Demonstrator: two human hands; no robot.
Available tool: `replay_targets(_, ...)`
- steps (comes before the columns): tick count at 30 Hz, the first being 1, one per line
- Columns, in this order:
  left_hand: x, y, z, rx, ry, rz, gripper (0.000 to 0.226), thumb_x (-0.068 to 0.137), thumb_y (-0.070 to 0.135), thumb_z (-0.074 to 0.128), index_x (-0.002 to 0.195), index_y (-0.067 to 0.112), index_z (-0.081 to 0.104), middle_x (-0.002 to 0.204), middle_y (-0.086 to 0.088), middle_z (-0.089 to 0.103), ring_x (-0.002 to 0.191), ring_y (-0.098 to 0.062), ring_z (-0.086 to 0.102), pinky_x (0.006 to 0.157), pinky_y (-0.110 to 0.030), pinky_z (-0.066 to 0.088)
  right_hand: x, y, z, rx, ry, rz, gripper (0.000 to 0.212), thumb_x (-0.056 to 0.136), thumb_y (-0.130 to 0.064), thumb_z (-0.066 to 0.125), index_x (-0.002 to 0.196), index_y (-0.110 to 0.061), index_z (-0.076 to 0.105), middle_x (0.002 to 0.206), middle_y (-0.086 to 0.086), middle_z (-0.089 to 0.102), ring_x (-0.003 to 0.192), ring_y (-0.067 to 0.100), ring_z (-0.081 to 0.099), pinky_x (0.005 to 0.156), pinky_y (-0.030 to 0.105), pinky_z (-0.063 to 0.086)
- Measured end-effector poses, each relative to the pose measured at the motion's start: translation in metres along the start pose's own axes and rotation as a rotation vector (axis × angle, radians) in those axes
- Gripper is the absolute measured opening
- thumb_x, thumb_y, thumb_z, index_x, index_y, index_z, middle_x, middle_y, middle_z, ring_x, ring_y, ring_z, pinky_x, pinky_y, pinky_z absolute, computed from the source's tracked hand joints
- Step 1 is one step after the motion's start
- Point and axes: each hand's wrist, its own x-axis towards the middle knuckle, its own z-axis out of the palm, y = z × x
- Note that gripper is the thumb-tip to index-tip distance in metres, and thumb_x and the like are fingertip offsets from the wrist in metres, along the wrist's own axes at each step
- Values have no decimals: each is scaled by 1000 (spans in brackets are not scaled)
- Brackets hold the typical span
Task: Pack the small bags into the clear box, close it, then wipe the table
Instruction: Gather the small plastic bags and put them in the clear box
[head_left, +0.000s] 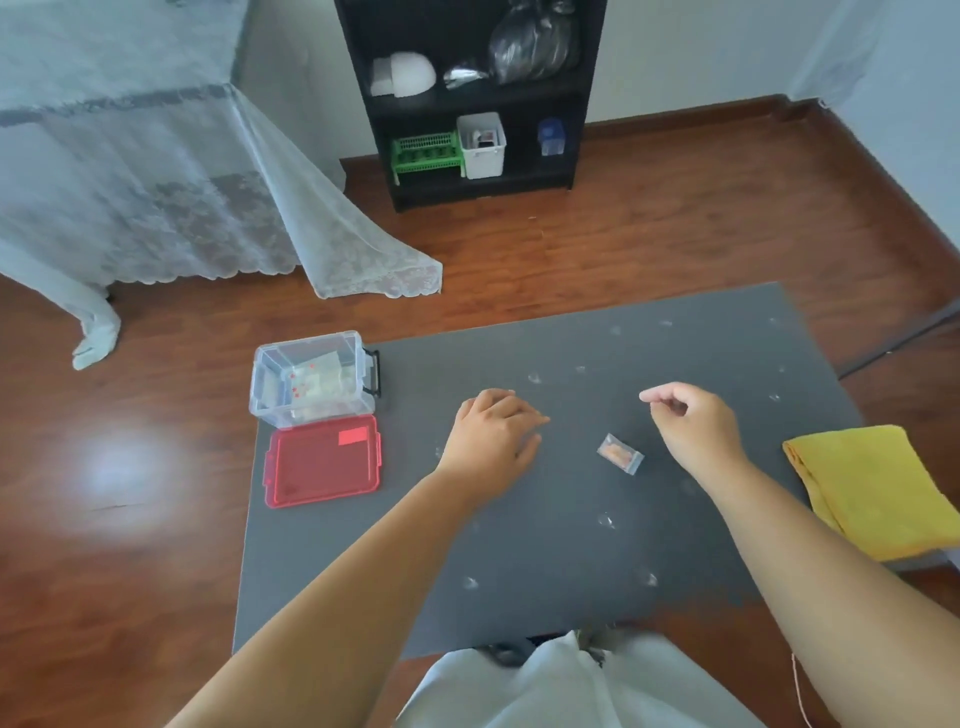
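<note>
The clear box (311, 379) stands open at the far left corner of the grey table (545, 519), with small bags inside it. Its red lid (322, 460) lies flat just in front of it. One small clear bag (620, 453) with orange contents lies on the table between my hands. My left hand (493, 439) hovers palm down left of the bag, fingers loosely curled, holding nothing. My right hand (693, 423) is raised right of the bag, thumb and fingers loosely pinched, and nothing shows in it. A folded yellow cloth (878, 488) lies at the table's right edge.
Several small pale smudges dot the grey tabletop. Beyond the table are wooden floor, a black shelf unit (467, 98) with containers, and a lace-covered piece of furniture (156, 182) at the back left. A dark table leg (904, 338) juts out at right.
</note>
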Motion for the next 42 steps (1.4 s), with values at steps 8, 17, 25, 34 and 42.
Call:
replay_targets(8,30,58,45,146,-318,105,40,93,34,49,133,32,52,131,9,52,124,-19,40,102,-33,29,-14,67,-51,-144,48,17,16,82,-12,66,95,-22,70,93,0,63,68,14,55,58,22,39)
replay_targets(17,32,78,75,78,-279,-20,35,94,29,50,128,29,54,122,5,55,113,-20,49,95,-28,37,-21,95,-56,-211,-14,12,40,77,-23,78,113,-17,62,89,1,57,81,20,53,66,29,36)
replay_targets(25,32,81,82,-174,-249,-353,16,83,22,67,99,20,68,104,-1,47,102,-24,51,82,-32,47,-17,97,-50,-176,-24,46,49,79,-15,77,124,-16,57,89,3,62,86,22,57,72,33,46)
replay_targets(34,17,77,75,-277,-290,-519,14,72,24,73,74,24,59,75,6,59,62,-13,52,51,-22,38,-3,94,-48,-127,-94,183,43,77,-7,74,115,-18,59,97,8,63,82,22,59,62,28,41)
replay_targets(42,3,65,71,-380,-197,-545,8,77,28,72,75,24,65,80,1,67,71,-17,61,57,-26,47,-6,93,-48,-62,-115,173,24,75,-4,66,83,-25,62,71,-7,61,64,14,57,50,26,40)
